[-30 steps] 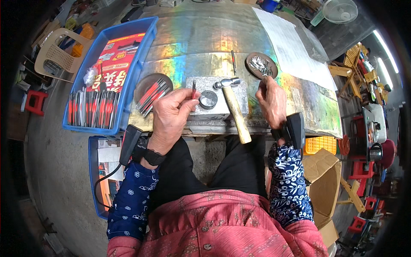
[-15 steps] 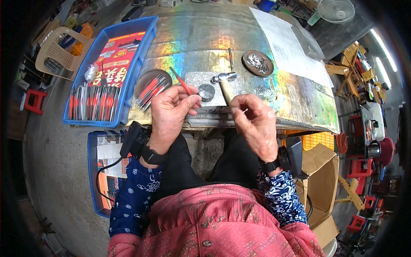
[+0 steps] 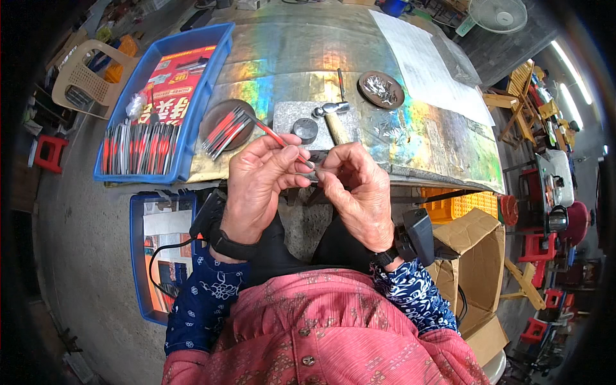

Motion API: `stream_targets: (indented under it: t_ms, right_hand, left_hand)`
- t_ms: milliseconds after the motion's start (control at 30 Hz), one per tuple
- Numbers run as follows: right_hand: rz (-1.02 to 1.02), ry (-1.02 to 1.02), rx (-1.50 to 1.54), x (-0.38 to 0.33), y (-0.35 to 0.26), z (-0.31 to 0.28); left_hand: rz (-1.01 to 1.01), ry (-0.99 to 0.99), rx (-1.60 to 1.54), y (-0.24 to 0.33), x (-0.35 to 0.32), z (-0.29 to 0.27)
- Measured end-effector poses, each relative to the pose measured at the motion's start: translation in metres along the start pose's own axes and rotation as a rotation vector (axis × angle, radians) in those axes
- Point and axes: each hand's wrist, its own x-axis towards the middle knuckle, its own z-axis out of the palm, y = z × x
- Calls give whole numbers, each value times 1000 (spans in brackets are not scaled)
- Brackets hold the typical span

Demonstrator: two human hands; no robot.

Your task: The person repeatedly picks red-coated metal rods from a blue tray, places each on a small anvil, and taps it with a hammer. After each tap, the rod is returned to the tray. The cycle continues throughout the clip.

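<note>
Head view: left hand (image 3: 254, 178) pinches red stick (image 3: 272, 133), likely steadying its near end; what right hand (image 3: 359, 196) pinches, I can't tell.

The stick (image 3: 274, 135) is red, apparently dark-ended; the navy sleeves (image 3: 208, 296) are white-patterned.

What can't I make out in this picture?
All in the head view:
What, if anything, the right hand pinches: hidden by its own fingers.
The handle end of the hammer: behind that hand.
Single metal pieces in the brown dish: too small.
Blue container: cut off by the top edge.
</note>
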Motion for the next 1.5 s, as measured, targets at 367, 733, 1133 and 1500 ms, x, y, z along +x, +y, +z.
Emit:
stream_targets:
  t_ms: [367,733,1133,1500]
  right_hand:
    - [-30,36,-104,-2,3,4]
    - [-167,43,-417,-9,3,6]
    - [-180,104,-492,6,13,12]
    - [-210,43,-982,2,12,-27]
  left_hand:
    - [101,50,104,-7,-6,6]
    - [66,44,1,-13,-9,0]
    - [148,79,129,-13,8,-2]
    - [333,106,473,-2,51,-11]
